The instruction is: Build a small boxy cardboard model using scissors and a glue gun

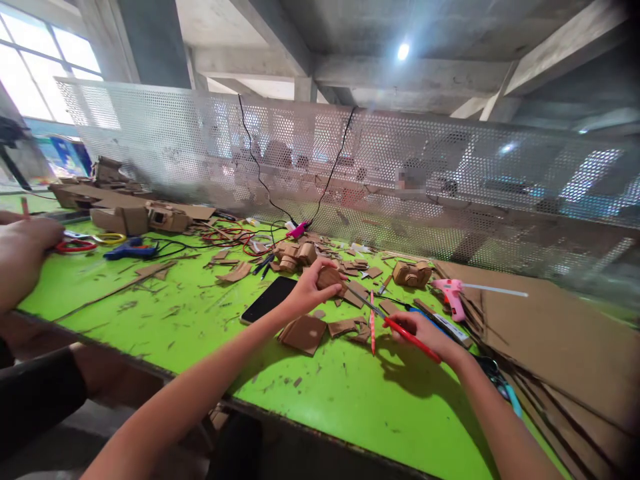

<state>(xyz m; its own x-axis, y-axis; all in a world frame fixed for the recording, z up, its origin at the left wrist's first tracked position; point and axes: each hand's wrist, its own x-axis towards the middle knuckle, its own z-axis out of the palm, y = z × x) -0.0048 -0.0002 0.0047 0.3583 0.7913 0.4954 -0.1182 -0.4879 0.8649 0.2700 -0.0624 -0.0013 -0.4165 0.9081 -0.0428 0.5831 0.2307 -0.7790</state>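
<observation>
The left hand has its thumb and fingers curled around a small rounded brown cardboard piece, held just above the lime-green worktop, and the right hand is closed around the red handle of a slim metal tool, probably scissors; its tip reaches the edge of that piece, though I cannot tell whether it bites in. The step in hand looks like trimming or shaping this edge, so the next move calls for a steady pinch on the left, fingertips clear of the metal, and small controlled strokes on the right. Below the hands lie a squarish brown cardboard piece and a pink striped pencil; a black phone is just beside the left forearm. Farther out are a camera-shaped cardboard model, a pink glue gun and, at far left, another person's hand near a blue glue gun
</observation>
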